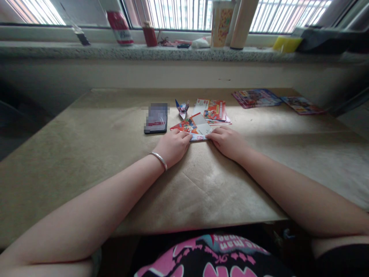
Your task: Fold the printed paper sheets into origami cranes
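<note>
A folded sheet of printed paper (198,125), red and white with a pointed top, lies on the table before me. Its near edge is turned up into a narrow strip. My left hand (174,145) presses the left end of that strip, fingers closed on it, a silver bangle on the wrist. At the right end, the fingertips of my right hand (226,141) pinch the same edge. Just behind the sheet stands a small folded paper crane (182,108). A stack of printed sheets (215,109) lies behind it to the right.
Left of the paper lies a phone (156,118). Two piles of colourful printed sheets, one larger (256,97) and one smaller (301,104), sit at the table's back right. A can (119,27), a red bottle (150,35) and a yellow object (287,44) are on the windowsill.
</note>
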{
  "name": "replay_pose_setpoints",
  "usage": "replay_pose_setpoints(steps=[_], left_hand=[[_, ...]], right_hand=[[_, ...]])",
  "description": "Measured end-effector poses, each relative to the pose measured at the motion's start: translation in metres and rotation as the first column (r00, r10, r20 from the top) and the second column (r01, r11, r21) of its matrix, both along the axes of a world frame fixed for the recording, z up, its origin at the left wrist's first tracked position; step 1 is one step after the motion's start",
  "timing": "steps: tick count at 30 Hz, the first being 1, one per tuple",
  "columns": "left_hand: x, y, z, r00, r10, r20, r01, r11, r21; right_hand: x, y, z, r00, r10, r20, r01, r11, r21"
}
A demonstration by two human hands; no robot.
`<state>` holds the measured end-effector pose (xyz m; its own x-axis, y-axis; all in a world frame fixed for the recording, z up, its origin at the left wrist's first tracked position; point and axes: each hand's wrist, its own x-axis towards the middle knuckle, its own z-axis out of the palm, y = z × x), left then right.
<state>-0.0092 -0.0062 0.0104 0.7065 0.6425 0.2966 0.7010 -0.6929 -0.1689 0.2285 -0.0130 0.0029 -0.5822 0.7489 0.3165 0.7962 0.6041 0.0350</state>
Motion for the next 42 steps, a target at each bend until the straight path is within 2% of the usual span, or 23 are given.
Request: replay_pose_setpoints(steps=[7,15,21,31,37,42], left_hand=[[0.004,-0.009,0.0,0.999,0.035,-0.008,-0.034,0.999,0.038],[0.008,-0.016,0.002,0.997,0.072,-0.025,-0.072,0.997,0.012],[0.008,-0.016,0.005,0.998,0.053,-0.029,-0.055,0.997,-0.046],[0.009,-0.017,0.008,0.994,0.095,-0.052,-0.098,0.993,-0.066],[0.008,-0.013,0.007,0.995,0.069,-0.078,-0.075,0.995,-0.073],[0.011,-0.016,0.007,0.989,0.123,-0.083,-0.129,0.989,-0.077]], right_hand=[[0.001,0.0,-0.001,0.996,0.037,-0.086,-0.038,0.999,-0.002],[0.001,0.003,-0.003,0.991,0.055,-0.125,-0.055,0.998,0.004],[0.0,0.002,-0.002,0.994,0.036,-0.104,-0.037,0.999,-0.006],[-0.001,0.001,0.001,0.996,0.015,-0.092,-0.017,1.0,-0.021],[-0.001,0.002,0.0,0.996,0.012,-0.088,-0.014,1.0,-0.021],[0.0,0.001,0.0,0.995,0.013,-0.098,-0.016,0.999,-0.03]])
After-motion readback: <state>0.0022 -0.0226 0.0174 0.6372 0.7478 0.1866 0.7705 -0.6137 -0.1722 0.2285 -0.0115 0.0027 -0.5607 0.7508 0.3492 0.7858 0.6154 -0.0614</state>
